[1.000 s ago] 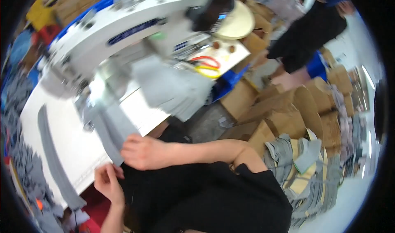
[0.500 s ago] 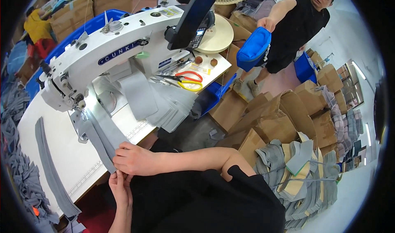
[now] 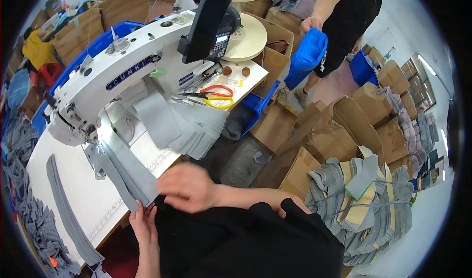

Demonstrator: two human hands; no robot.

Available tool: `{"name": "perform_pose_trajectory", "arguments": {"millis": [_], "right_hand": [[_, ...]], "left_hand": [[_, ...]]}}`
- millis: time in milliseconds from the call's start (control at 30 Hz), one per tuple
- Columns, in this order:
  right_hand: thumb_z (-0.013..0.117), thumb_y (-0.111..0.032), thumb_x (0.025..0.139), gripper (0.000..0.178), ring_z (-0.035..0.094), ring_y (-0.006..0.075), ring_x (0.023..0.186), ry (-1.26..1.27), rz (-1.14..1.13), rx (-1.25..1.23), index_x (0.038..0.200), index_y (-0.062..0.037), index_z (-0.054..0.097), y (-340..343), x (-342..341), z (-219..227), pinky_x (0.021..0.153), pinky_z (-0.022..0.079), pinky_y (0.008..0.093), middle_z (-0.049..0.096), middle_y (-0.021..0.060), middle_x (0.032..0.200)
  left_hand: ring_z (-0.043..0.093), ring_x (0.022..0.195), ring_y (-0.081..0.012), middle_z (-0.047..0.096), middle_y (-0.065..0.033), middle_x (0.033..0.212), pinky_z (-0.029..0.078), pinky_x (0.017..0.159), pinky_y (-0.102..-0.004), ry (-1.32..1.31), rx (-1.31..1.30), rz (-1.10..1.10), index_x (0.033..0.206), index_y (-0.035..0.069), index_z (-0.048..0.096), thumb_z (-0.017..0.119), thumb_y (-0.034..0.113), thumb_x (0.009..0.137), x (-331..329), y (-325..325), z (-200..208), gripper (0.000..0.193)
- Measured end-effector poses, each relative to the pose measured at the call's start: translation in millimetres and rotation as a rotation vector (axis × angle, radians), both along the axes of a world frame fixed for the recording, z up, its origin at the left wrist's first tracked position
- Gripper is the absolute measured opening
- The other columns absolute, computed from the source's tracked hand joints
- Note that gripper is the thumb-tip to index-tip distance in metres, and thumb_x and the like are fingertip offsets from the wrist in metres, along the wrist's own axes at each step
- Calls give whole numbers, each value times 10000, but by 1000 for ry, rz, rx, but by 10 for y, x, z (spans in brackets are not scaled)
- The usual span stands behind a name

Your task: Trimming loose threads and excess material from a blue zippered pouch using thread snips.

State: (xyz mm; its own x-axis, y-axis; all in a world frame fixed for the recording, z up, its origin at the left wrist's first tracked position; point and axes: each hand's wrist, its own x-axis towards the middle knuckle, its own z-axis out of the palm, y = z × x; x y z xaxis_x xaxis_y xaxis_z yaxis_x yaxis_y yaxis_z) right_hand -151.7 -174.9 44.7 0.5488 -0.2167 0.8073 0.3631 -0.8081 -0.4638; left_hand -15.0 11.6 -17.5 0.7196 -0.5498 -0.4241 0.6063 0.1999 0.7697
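Here's the strip (image 3: 116, 180), grey and narrow, slanting across the white table (image 3: 91, 192) from beneath the machine (image 3: 105, 79), near end pinched in the left hand (image 3: 144, 224). Right alongside runs the panel (image 3: 135, 167), paler, broader, fairly smooth, glaring bright up by the needle.

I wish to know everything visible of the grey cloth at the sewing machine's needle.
The cloth looks matte; a narrow, darker strip lies along the left of a wider, lighter piece. It slants from under the machine across the white table to its near edge. The left hand pinches the near end; whether the blurred right hand touches it is unclear.
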Motion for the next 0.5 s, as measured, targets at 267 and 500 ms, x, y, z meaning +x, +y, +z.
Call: {"name": "perform_pose_trajectory", "arguments": {"millis": [267,500], "right_hand": [[608,-816,657,1279,404,340,1352,-834,328,1499,1497,32,147,-1827,-1189,411,1104,348,478,379,201,1486],[617,-431,904,569,529,281,1147,-1021,518,1470,1245,2,473,-2806,-2178,43,942,424,412,565,139,1172]], "left_hand": [[684,869,-194,697,-96,965,578,713,-283,-7,3,-37,1033,46,629,648,289,954,-70,144,-52,256],[691,928,-208,701,-116,1040,585,771,-319,88,64,-362,1127,34,628,586,257,991,-506,48,-175,265]]}}
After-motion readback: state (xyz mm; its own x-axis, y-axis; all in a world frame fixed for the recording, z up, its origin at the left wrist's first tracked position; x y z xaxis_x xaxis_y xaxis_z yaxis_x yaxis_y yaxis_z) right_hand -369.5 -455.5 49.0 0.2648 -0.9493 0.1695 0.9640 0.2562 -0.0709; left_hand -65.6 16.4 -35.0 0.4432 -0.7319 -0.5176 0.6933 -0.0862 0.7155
